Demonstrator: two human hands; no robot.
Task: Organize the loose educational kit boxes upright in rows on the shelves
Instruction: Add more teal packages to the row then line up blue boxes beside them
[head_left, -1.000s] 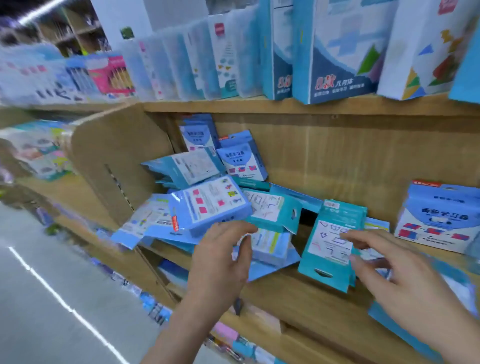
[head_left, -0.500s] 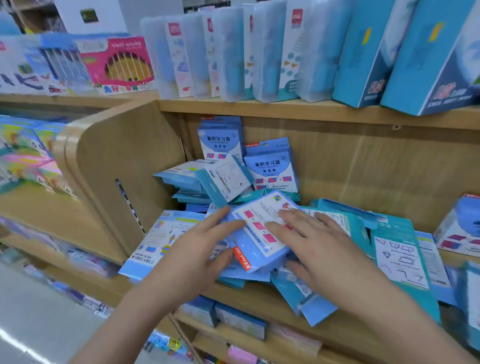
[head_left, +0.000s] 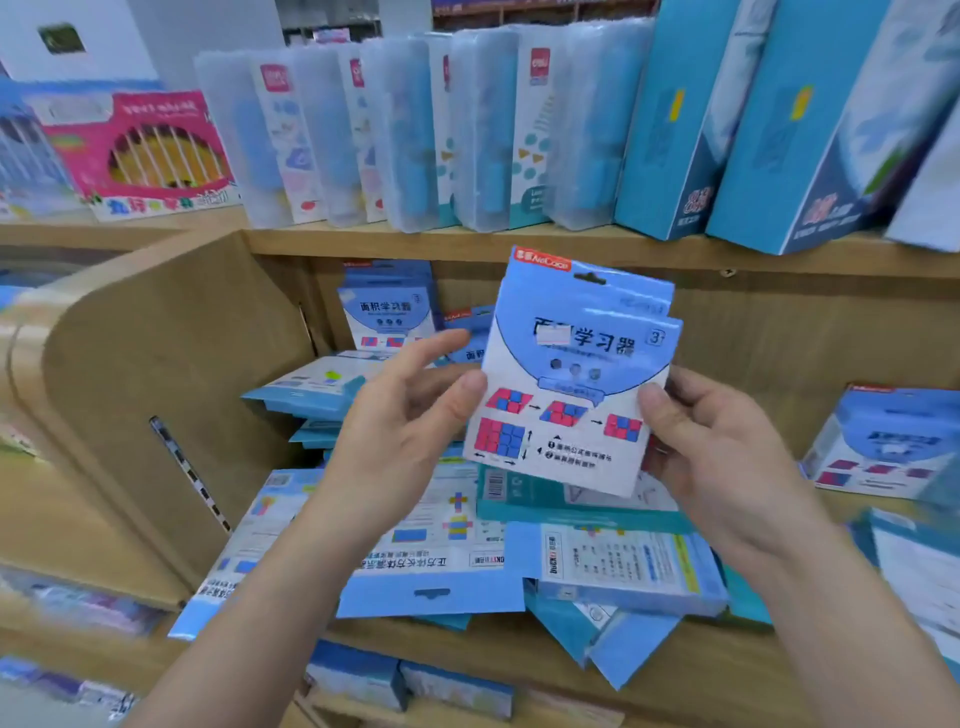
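"Kit box (head_left: 576, 374) held upright in the air before the middle shelf, printed front to the camera. Who has hold of it?"

"Both hands of one person. The left hand (head_left: 410, 431) pinches the box's left edge, thumb on the front, fingers behind and the forefinger raised clear. The right hand (head_left: 711, 441) grips the right edge, thumb in front and fingers curled behind. A second, similar edge shows just behind the box's upper right corner."

"And its top edge?"

"It overlaps the front of the upper shelf board (head_left: 467, 241) in this view."

"What lies below?"

"A loose pile of boxes (head_left: 467, 561), lying flat and crossed over one another. Several hang out past the shelf's front edge (head_left: 727, 670). At the back left an upright box (head_left: 387, 306) stands against the rear wall, near the curved side panel (head_left: 156, 374)."

"Any open room?"

"Bare rear wall (head_left: 779, 338) shows to the right of the held box, between it and another box at far right (head_left: 883, 441). On the board above, clear cases (head_left: 405, 135) and tall blue boxes (head_left: 670, 130) stand packed side by side."
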